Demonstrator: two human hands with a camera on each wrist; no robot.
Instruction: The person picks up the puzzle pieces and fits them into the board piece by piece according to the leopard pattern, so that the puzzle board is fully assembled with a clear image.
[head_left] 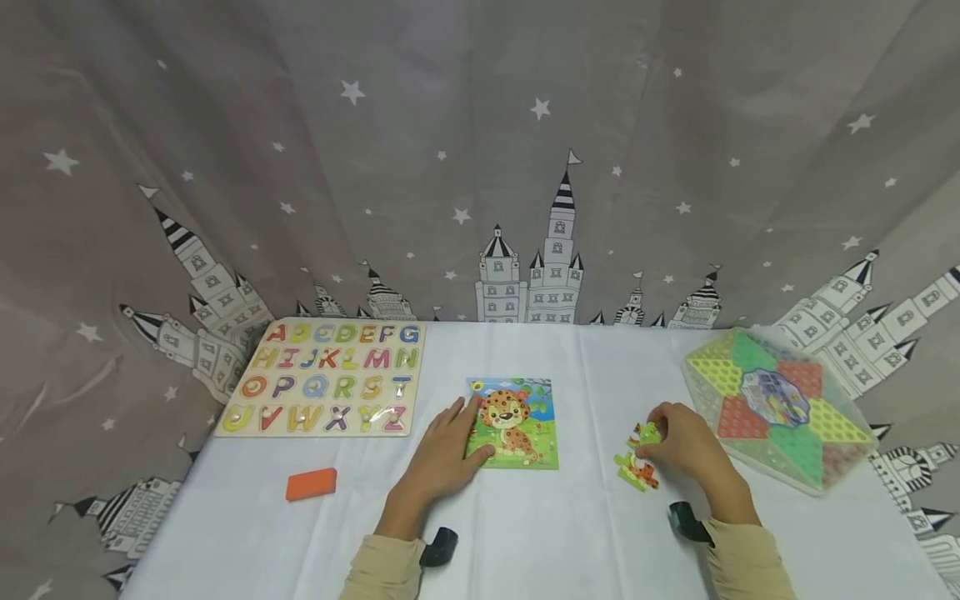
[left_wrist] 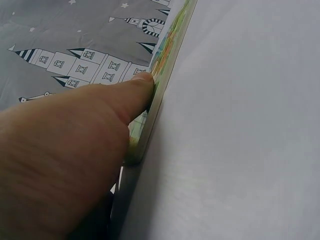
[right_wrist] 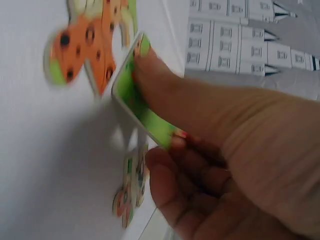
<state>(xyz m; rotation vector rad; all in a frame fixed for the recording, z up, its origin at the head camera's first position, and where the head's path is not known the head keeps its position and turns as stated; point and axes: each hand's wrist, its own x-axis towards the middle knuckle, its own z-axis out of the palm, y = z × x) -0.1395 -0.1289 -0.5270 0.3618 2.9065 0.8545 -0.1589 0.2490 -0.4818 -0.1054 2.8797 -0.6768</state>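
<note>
A puzzle board [head_left: 536, 437] with a cartoon leopard on grass lies flat on the white cloth in the head view. My left hand [head_left: 446, 450] rests at its left side, fingers fairly straight; in the left wrist view the thumb [left_wrist: 137, 92] presses on the board's edge. To the right, my right hand [head_left: 686, 446] pinches a green puzzle piece [right_wrist: 150, 120] between thumb and fingers, tilted up from the cloth. Loose orange spotted pieces [right_wrist: 85, 45] with green parts lie close beside that hand. Another small piece [right_wrist: 132, 187] lies lower in the right wrist view.
A wooden alphabet board [head_left: 300, 402] with coloured letters lies at the back left. In front of it is an orange-red block [head_left: 311, 484]. A hexagonal game case [head_left: 780, 408] with coloured triangles lies to the right. Behind the table hangs a grey castle-print curtain [head_left: 420, 125].
</note>
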